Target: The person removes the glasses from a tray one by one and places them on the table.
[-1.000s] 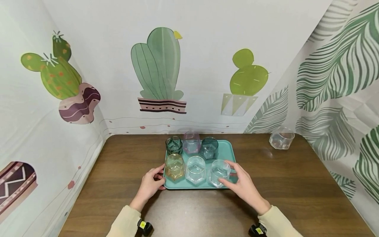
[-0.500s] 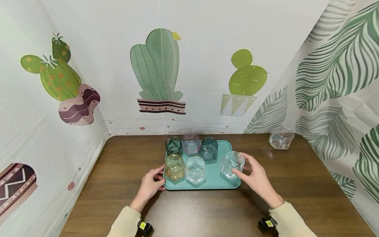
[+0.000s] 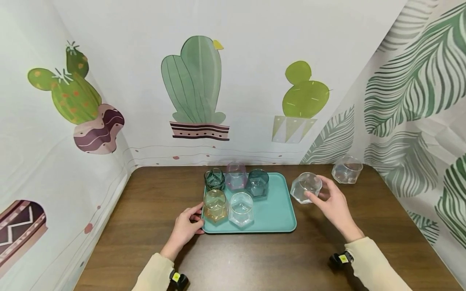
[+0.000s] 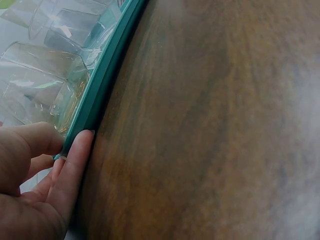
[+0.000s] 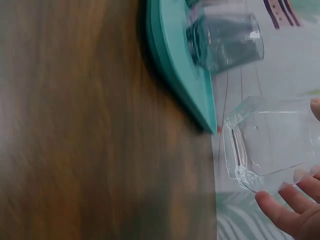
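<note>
The right hand (image 3: 335, 205) grips a clear, facet-based glass (image 3: 303, 188) above wood-grained tabletop (image 3: 251, 260), just right of the smooth teal tray (image 3: 275, 214) — whose rim the left hand (image 3: 186, 225) pinches beside an angular amber glass (image 3: 215, 207)

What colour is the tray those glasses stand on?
Teal, a light blue-green; the head view shows the tray best.

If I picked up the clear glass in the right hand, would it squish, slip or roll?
The clear glass probably won't squish: its walls look stiff where the right hand grips them. It could be slippery, as its sides look smooth and shiny. Laid down, its angular base might stop it rolling easily.
</note>
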A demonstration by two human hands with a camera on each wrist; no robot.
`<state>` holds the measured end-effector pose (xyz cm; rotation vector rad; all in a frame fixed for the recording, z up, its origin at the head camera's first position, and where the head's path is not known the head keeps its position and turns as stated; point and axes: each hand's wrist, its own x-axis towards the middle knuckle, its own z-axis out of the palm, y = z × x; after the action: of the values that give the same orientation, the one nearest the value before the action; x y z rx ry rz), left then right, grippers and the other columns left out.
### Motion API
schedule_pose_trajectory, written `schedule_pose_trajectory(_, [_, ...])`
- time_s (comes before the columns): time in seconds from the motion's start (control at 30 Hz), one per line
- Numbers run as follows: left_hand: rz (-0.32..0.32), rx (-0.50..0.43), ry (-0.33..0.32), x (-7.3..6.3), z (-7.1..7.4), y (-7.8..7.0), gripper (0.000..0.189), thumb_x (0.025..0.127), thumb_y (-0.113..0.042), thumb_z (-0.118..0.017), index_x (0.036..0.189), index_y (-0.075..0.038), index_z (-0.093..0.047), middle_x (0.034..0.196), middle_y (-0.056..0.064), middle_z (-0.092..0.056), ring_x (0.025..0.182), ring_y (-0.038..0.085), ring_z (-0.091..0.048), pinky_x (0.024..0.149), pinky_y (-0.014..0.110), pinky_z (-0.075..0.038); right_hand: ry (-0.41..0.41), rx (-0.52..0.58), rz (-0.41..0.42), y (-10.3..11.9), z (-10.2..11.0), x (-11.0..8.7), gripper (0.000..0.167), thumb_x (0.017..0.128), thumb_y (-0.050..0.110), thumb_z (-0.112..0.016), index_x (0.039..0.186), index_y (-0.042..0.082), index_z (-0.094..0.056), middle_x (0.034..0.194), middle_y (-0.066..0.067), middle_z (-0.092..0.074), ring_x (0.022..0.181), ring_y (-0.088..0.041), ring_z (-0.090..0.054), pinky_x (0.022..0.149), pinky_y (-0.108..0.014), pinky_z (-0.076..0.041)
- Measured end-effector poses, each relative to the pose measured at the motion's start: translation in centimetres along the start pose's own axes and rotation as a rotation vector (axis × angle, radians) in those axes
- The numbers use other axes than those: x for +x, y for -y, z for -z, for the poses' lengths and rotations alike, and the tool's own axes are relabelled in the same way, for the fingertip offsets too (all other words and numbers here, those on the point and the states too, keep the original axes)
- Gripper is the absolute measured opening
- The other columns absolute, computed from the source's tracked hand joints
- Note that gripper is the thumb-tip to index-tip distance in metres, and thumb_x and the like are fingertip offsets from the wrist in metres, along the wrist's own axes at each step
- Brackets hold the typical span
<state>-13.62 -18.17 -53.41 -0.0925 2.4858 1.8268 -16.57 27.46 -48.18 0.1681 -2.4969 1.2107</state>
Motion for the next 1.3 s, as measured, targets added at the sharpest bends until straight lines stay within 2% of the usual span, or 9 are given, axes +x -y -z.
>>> schedule_pose_trajectory(0.07, [0.0,-0.003,0.001,0.0,0.0,0.0,0.061,0.083,0.015,-0.067,0.143,0.001,-0.062,0.113,0.017,-0.061,0.088,0.021,-0.059,0.057,0.031,-0.066,-0.012,-0.016,-0.01,-0.5,0.3,0.5,0.063,0.089,0.012,-0.083,0.142,-0.004,-0.052,0.123,-0.027,-0.064,0.104,-0.027,-0.065,0.08,0.001,-0.05])
schedule_pose_trajectory(0.3, [-0.001,0.0,0.0,0.0,0.0,0.0,0.061,0.083,0.014,-0.067,0.143,0.0,-0.062,0.113,0.017,-0.061,0.088,0.021,-0.059,0.057,0.031,-0.066,-0.043,-0.043,-0.053,-2.1,1.3,2.3,0.066,0.092,0.02,-0.08,0.145,-0.005,-0.05,0.131,-0.03,-0.059,0.115,-0.044,-0.062,0.08,0.007,-0.042])
schedule_pose_trajectory(0.5, [-0.006,-0.009,-0.001,-0.1,0.0,-0.1,0.061,0.083,0.014,-0.068,0.142,0.0,-0.062,0.113,0.017,-0.061,0.088,0.021,-0.06,0.057,0.032,-0.066,-0.046,-0.087,-0.075,-3.4,1.8,3.5,0.07,0.094,0.023,-0.079,0.148,-0.007,-0.047,0.136,-0.036,-0.055,0.109,-0.052,-0.066,0.073,0.007,-0.04])
schedule_pose_trajectory(0.57, [-0.009,-0.011,-0.001,-0.1,0.0,-0.2,0.061,0.083,0.014,-0.068,0.142,0.0,-0.063,0.113,0.017,-0.061,0.088,0.021,-0.06,0.056,0.032,-0.066,-0.042,-0.107,-0.088,-3.7,1.9,3.9,0.072,0.094,0.025,-0.079,0.149,-0.008,-0.045,0.138,-0.038,-0.053,0.112,-0.053,-0.065,0.076,-0.002,-0.052])
schedule_pose_trajectory(0.63, [-0.01,-0.01,-0.003,-0.1,0.0,-0.1,0.061,0.083,0.015,-0.068,0.142,0.0,-0.063,0.113,0.017,-0.061,0.088,0.021,-0.06,0.056,0.032,-0.066,-0.035,-0.119,-0.101,-4.0,2.0,4.4,0.075,0.095,0.027,-0.078,0.15,-0.01,-0.042,0.141,-0.039,-0.05,0.117,-0.055,-0.061,0.084,-0.021,-0.063])
schedule_pose_trajectory(0.7, [-0.011,-0.005,-0.003,-0.1,0.0,-0.1,0.061,0.083,0.014,-0.068,0.142,0.0,-0.063,0.113,0.017,-0.061,0.088,0.021,-0.06,0.056,0.032,-0.066,-0.034,-0.133,-0.107,-4.3,2.0,4.8,0.077,0.096,0.029,-0.077,0.15,-0.011,-0.04,0.142,-0.04,-0.048,0.122,-0.056,-0.057,0.09,-0.045,-0.063])
schedule_pose_trajectory(0.77, [-0.012,-0.003,-0.004,-0.2,0.0,-0.1,0.06,0.083,0.014,-0.069,0.142,0.0,-0.063,0.113,0.017,-0.061,0.088,0.021,-0.06,0.056,0.032,-0.066,-0.041,-0.137,-0.105,-4.6,2.0,5.1,0.076,0.096,0.028,-0.077,0.15,-0.012,-0.04,0.142,-0.04,-0.048,0.126,-0.056,-0.054,0.093,-0.06,-0.057])
schedule_pose_trajectory(1.03, [-0.014,0.0,-0.001,-0.3,-0.1,-0.2,0.06,0.084,0.013,-0.069,0.142,0.001,-0.062,0.113,0.016,-0.061,0.088,0.021,-0.06,0.055,0.032,-0.066,-0.064,-0.162,-0.098,-5.8,1.8,5.9,0.072,0.096,0.027,-0.076,0.148,-0.012,-0.042,0.14,-0.039,-0.05,0.124,-0.055,-0.054,0.092,-0.063,-0.056])
schedule_pose_trajectory(1.3, [-0.011,-0.009,-0.005,-0.2,-0.1,-0.1,0.06,0.083,0.014,-0.068,0.142,0.001,-0.063,0.112,0.017,-0.061,0.088,0.021,-0.059,0.055,0.032,-0.066,-0.105,-0.2,-0.104,-6.6,1.5,6.5,0.071,0.095,0.025,-0.077,0.145,-0.012,-0.044,0.132,-0.041,-0.055,0.091,-0.051,-0.066,0.091,-0.064,-0.053])
